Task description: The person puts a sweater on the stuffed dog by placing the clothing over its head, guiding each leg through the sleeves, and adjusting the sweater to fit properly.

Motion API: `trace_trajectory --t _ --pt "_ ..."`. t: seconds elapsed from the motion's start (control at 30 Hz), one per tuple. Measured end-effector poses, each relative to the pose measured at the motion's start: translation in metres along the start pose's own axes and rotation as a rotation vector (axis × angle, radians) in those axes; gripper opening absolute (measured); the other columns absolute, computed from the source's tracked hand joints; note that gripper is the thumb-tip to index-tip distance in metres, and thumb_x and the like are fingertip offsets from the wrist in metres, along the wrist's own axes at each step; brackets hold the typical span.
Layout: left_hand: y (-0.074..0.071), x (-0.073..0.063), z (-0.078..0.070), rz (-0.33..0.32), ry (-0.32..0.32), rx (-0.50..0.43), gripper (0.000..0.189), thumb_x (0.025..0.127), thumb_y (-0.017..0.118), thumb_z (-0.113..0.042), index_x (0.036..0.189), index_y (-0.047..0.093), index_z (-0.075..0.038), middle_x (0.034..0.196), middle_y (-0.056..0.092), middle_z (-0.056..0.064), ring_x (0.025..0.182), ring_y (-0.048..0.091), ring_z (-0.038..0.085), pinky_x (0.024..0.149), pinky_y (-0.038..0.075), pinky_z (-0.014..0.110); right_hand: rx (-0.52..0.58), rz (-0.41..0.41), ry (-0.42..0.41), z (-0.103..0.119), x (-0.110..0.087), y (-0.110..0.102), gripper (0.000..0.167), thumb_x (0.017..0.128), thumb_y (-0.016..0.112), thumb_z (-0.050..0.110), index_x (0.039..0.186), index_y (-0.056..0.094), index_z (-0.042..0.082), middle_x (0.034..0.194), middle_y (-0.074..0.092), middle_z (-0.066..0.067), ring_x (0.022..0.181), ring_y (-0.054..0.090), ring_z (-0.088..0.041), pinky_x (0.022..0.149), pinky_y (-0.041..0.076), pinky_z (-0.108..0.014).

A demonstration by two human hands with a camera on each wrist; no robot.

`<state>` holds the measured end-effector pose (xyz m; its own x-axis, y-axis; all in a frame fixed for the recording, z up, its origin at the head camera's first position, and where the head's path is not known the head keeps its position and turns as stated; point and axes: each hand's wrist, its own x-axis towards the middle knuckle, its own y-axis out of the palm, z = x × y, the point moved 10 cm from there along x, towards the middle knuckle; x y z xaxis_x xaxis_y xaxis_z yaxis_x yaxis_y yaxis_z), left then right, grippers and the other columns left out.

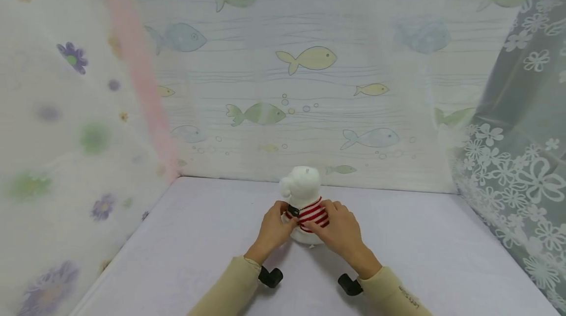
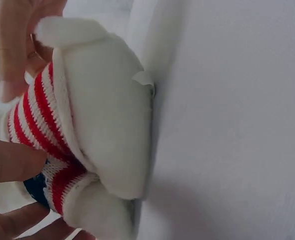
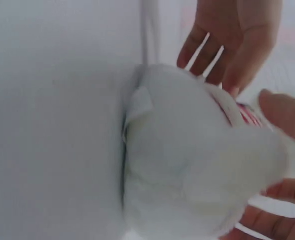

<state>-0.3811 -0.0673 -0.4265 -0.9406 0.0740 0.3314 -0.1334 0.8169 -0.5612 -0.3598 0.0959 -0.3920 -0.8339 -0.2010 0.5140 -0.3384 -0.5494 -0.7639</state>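
A white plush toy (image 1: 305,181) in a red-and-white striped knit sweater (image 1: 315,214) sits upright on the white-covered table. My left hand (image 1: 274,230) grips its left side, thumb and fingers around the dark blue part of the sweater (image 2: 35,190). On the opposite side, my right hand (image 1: 342,230) holds the toy with its thumb over the stripes and its fingers behind. A small white tag (image 2: 144,78) sticks out low on the plush body. In the right wrist view the white body hides most of the sweater.
The table (image 1: 212,222) ends at a back curtain (image 1: 247,154) printed with fish. A flowered curtain (image 1: 75,158) hangs at the left, a lace-patterned one (image 1: 522,168) at the right. Black wrist devices (image 1: 270,276) show below the sleeves.
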Motion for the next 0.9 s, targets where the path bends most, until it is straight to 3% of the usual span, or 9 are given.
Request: trace_trajectory --t 0.13,0.27,0.37,0.53,0.63,0.77,0.83,0.9 --pt "0.005 0.0 0.004 0.038 -0.021 -0.023 0.037 0.085 0.069 -0.017 0.114 0.053 -0.001 0.109 0.061 0.014 0.104 0.057 0.029 0.087 0.045 0.047 -0.105 -0.036 -0.054 0.009 -0.001 0.002 0.061 0.072 0.081 0.042 0.115 0.058 0.004 0.089 0.057 -0.009 0.073 0.055 -0.024 0.061 0.046 -0.038" --pt "0.008 -0.006 0.0 0.046 0.016 -0.022 0.035 0.084 0.07 -0.016 0.111 0.053 -0.002 0.105 0.062 0.012 0.097 0.059 0.027 0.082 0.048 0.043 -0.075 -0.019 -0.05 0.004 -0.002 0.001 0.056 0.073 0.082 0.028 0.118 0.058 0.004 0.095 0.059 -0.011 0.079 0.058 -0.027 0.065 0.048 -0.042" --pt "0.012 -0.013 -0.005 0.094 0.035 -0.038 0.032 0.084 0.069 -0.016 0.11 0.053 -0.003 0.105 0.062 0.01 0.095 0.06 0.026 0.079 0.05 0.04 -0.045 0.012 -0.043 -0.003 -0.002 -0.001 0.053 0.074 0.078 0.016 0.122 0.058 0.005 0.101 0.061 -0.012 0.087 0.058 -0.03 0.071 0.049 -0.046" --pt "0.008 -0.017 -0.007 0.158 0.053 -0.061 0.026 0.089 0.063 -0.016 0.11 0.055 -0.004 0.11 0.062 0.01 0.098 0.061 0.026 0.079 0.051 0.038 -0.01 0.05 -0.034 -0.011 0.001 -0.003 0.051 0.077 0.075 0.012 0.125 0.057 0.006 0.11 0.061 -0.012 0.097 0.058 -0.031 0.079 0.048 -0.048" --pt "-0.011 -0.006 -0.002 0.094 0.037 -0.087 0.025 0.09 0.061 -0.013 0.111 0.056 -0.001 0.109 0.061 0.013 0.098 0.061 0.028 0.08 0.051 0.037 0.05 -0.011 -0.035 -0.007 0.005 -0.012 0.047 0.078 0.075 0.013 0.121 0.06 0.005 0.108 0.061 -0.011 0.097 0.058 -0.028 0.078 0.048 -0.045" --pt "-0.042 0.018 0.005 -0.016 -0.046 -0.205 0.038 0.087 0.062 -0.01 0.122 0.052 0.0 0.116 0.057 0.015 0.104 0.059 0.03 0.083 0.051 0.041 0.196 -0.108 -0.058 0.009 0.014 -0.023 0.045 0.081 0.075 0.019 0.12 0.058 0.004 0.09 0.062 -0.006 0.077 0.058 -0.019 0.062 0.048 -0.032" --pt "-0.046 0.03 0.005 0.009 -0.07 -0.259 0.048 0.087 0.061 -0.011 0.132 0.048 -0.003 0.125 0.055 0.015 0.111 0.056 0.031 0.087 0.05 0.045 0.247 -0.121 -0.064 0.018 0.018 -0.024 0.051 0.082 0.075 0.026 0.124 0.054 0.004 0.083 0.061 -0.003 0.068 0.057 -0.014 0.055 0.046 -0.027" --pt "-0.041 0.039 0.002 0.094 -0.071 -0.274 0.055 0.088 0.061 -0.015 0.139 0.043 -0.006 0.132 0.051 0.014 0.118 0.052 0.031 0.09 0.048 0.046 0.275 -0.115 -0.047 0.024 0.022 -0.023 0.059 0.082 0.075 0.033 0.128 0.05 0.005 0.081 0.061 -0.001 0.061 0.055 -0.009 0.051 0.044 -0.023"
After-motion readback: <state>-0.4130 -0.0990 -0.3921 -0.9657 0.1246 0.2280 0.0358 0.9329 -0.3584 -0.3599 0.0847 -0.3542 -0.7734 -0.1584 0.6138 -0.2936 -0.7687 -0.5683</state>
